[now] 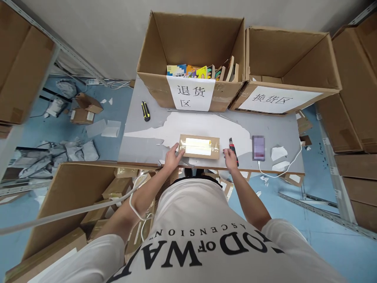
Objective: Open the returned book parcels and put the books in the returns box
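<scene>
A small taped cardboard box (216, 148) with white labels lies near the front edge of the table. My left hand (173, 157) is at its left end, with the thumb against the near left corner and the fingers along the side. To the right of the box, my right hand (230, 158) is closed around a red and black utility knife (232, 147). The knife's tip points away from me, and the hand covers part of its handle. A gap separates the right hand from the box.
A large carton (160, 92) with books and a labelled second carton (241, 98) stand at the back. A yellow-black cutter (145, 111) lies left; a phone (258, 147) with a white cable lies right, beside torn paper (279, 152). A parcel-filled carton (67, 184) stands below left.
</scene>
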`<move>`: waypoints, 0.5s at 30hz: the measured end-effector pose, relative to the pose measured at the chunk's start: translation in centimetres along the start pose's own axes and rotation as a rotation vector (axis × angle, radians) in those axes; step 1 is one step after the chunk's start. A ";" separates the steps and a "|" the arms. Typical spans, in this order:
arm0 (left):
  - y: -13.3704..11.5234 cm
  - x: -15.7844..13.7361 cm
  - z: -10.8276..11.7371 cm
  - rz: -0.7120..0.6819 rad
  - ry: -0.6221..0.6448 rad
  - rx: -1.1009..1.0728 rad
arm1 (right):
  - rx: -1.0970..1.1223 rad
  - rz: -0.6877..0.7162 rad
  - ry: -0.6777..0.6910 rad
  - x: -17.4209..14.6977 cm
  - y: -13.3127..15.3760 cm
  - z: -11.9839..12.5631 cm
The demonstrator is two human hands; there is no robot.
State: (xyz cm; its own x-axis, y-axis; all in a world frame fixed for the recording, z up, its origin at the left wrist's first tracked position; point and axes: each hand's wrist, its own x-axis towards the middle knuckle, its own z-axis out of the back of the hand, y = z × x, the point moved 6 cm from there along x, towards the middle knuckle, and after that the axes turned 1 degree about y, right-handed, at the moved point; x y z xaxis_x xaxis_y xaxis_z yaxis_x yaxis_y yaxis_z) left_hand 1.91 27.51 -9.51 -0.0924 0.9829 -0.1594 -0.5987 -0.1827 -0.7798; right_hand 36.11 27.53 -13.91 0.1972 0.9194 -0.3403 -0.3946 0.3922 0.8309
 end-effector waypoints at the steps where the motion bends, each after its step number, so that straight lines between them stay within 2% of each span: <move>1: -0.4 -0.1 0.1 -0.034 -0.019 0.015 | -0.073 0.001 -0.089 0.3 -0.6 1.3; 3: -1.1 -0.3 0.3 -0.107 -0.040 0.048 | -0.258 -0.039 -0.190 1.0 -2.0 3.2; 6: -2.4 -1.1 0.3 -0.264 -0.051 0.155 | -0.506 -0.174 -0.100 1.8 -3.8 3.7; 9: -3.9 -2.6 -0.7 -0.521 0.038 0.350 | -0.664 -0.250 -0.019 2.3 -4.1 3.6; 11: -4.5 -3.7 -1.9 -0.684 0.144 0.471 | -0.697 -0.258 0.015 2.6 -3.4 3.6; 13: -4.6 -4.3 -3.0 -0.787 0.217 0.550 | -0.657 -0.213 0.009 2.6 -1.7 4.1; 15: -4.4 -4.5 -3.8 -0.824 0.241 0.589 | -0.595 -0.039 -0.018 2.3 1.7 4.5</move>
State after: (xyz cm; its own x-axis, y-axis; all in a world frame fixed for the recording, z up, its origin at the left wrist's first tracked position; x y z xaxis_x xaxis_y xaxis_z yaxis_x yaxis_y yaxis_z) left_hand 7.95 23.82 -7.68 0.6442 0.7552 0.1211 -0.7036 0.6472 -0.2932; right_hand 39.91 30.20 -11.35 0.2342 0.9055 -0.3539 -0.8207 0.3793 0.4273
